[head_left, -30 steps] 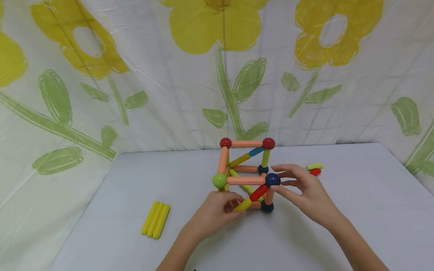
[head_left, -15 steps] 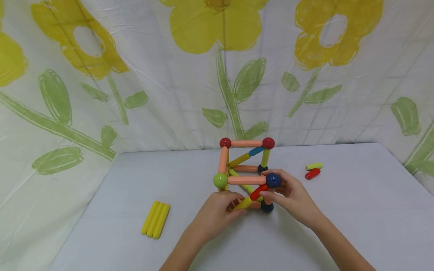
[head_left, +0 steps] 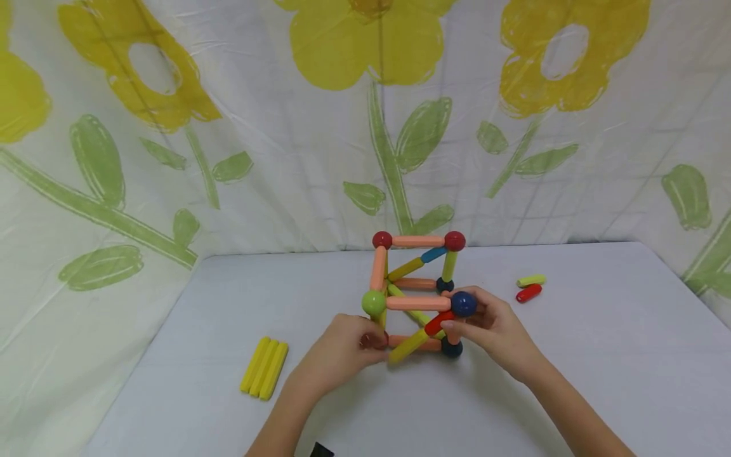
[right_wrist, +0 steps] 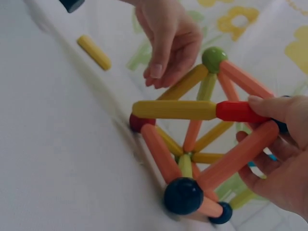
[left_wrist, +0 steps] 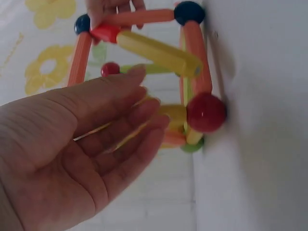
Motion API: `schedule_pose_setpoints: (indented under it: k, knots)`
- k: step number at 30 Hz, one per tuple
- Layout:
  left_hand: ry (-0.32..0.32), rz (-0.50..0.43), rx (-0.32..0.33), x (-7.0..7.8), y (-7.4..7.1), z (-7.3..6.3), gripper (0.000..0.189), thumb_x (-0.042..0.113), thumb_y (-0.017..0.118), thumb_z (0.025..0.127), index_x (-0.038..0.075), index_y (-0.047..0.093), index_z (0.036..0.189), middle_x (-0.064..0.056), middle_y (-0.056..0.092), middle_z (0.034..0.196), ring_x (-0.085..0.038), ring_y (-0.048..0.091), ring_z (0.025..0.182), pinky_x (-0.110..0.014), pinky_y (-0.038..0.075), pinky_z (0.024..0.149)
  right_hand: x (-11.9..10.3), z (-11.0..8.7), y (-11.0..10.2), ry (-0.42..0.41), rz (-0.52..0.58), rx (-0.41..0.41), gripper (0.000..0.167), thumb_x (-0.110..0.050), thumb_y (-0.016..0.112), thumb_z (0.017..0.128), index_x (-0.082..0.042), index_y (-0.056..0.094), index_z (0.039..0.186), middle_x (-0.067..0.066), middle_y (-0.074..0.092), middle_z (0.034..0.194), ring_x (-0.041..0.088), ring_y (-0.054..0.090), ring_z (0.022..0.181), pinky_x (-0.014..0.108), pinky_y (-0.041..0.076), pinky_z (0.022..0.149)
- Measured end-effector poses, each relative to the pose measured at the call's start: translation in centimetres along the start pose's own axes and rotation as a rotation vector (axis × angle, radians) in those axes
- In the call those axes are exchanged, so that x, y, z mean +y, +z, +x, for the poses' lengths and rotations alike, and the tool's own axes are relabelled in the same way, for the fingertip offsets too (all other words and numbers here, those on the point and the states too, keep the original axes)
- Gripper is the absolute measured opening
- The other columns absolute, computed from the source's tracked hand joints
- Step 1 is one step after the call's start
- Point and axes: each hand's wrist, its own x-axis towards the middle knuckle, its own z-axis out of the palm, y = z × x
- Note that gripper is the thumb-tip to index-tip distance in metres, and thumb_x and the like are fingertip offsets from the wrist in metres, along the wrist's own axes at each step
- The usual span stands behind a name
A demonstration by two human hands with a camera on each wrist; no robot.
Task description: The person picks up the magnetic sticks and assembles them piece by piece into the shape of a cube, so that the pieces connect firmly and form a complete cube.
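A cube-like frame of magnetic rods and balls stands on the table, with salmon rods [head_left: 419, 304] along many edges. From its upper front navy ball [head_left: 463, 304] a short red rod [right_wrist: 237, 111] slants down, joined end to end with a yellow rod [left_wrist: 156, 50]. My right hand [head_left: 498, 330] pinches the red rod near that ball, thumb in front. The yellow rod's lower end is free, a little apart from the lower red ball [left_wrist: 206, 112]. My left hand [head_left: 341, 350] is beside that corner, fingers loosely bent and holding nothing; in the left wrist view, its fingertips [left_wrist: 154, 107] are near the frame.
Several yellow rods [head_left: 264, 368] lie side by side at the left of the table. A short lime rod [head_left: 532, 280] and a short red rod [head_left: 528, 293] lie at the right. A flower-printed cloth [head_left: 297, 165] hangs behind the table.
My right hand has moved from the navy ball down onto the red rod. My left hand has let go of the yellow rod and shifted left.
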Motion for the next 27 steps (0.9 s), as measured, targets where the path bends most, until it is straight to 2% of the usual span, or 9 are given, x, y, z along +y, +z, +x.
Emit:
schedule_pose_setpoints:
  k: [3,7,10,14,19,22,27]
  knots:
    - [-0.043,0.025,0.039,-0.7,-0.6,-0.1,0.015,0.010,0.086,0.088,0.003,0.078,0.099,0.000,0.072,0.087,-0.013,0.063,0.079,-0.025,0.056,0.070,0.1,0.1,0.0,-0.010,0.010,0.004,0.043,-0.007,0.074,0.099,0.004,0.057,0.137,0.015,0.068,0.123,0.022,0.071,0.095,0.025,0.061,0.088]
    - [-0.081,-0.009,0.082,-2.1,-0.4,0.4,0.028,0.010,0.088,0.086,0.002,0.072,0.107,-0.007,0.071,0.096,-0.019,0.066,0.085,-0.032,0.060,0.076,0.3,0.1,0.0,-0.029,0.021,0.004,0.040,-0.005,0.073,0.099,0.005,0.058,0.134,0.004,0.069,0.120,0.018,0.072,0.099,0.025,0.061,0.088]
    - [-0.056,-0.055,0.094,-3.3,0.4,1.0,0.036,0.011,0.090,0.085,0.004,0.069,0.113,-0.010,0.070,0.102,-0.024,0.069,0.090,-0.036,0.062,0.080,0.3,0.1,0.1,-0.031,0.017,0.018,0.039,-0.006,0.073,0.099,0.005,0.058,0.133,-0.002,0.071,0.117,0.017,0.071,0.100,0.025,0.061,0.088]
    - [-0.002,-0.109,0.080,-4.5,1.6,1.8,0.040,0.011,0.092,0.082,0.005,0.068,0.113,-0.008,0.067,0.104,-0.026,0.070,0.094,-0.032,0.062,0.080,0.4,0.1,0.3,-0.032,0.009,0.047,0.039,-0.006,0.074,0.099,0.005,0.058,0.133,-0.006,0.074,0.111,0.016,0.070,0.100,0.024,0.061,0.087]
    - [-0.010,-0.150,0.054,-5.0,2.5,2.0,0.050,0.016,0.096,0.077,0.007,0.067,0.117,-0.006,0.055,0.108,-0.023,0.060,0.102,-0.024,0.056,0.077,0.4,0.1,0.6,-0.036,0.032,0.063,0.038,-0.004,0.073,0.099,0.006,0.057,0.133,-0.008,0.074,0.115,0.015,0.072,0.100,0.024,0.061,0.088]
    - [-0.008,-0.172,0.066,-5.1,2.8,2.0,0.042,0.016,0.096,0.078,0.010,0.070,0.111,-0.005,0.052,0.108,-0.020,0.056,0.104,-0.024,0.053,0.076,0.3,0.1,0.7,-0.031,0.036,0.069,0.039,-0.004,0.073,0.099,0.006,0.057,0.133,-0.006,0.073,0.117,0.015,0.072,0.101,0.024,0.060,0.089]
    - [0.012,-0.193,0.102,-5.2,2.9,2.0,0.027,0.015,0.092,0.083,0.010,0.073,0.101,-0.005,0.052,0.105,-0.021,0.057,0.102,-0.024,0.053,0.077,0.2,0.1,0.8,-0.018,0.028,0.077,0.039,-0.005,0.072,0.100,0.005,0.055,0.133,-0.003,0.071,0.114,0.014,0.071,0.100,0.024,0.060,0.088]
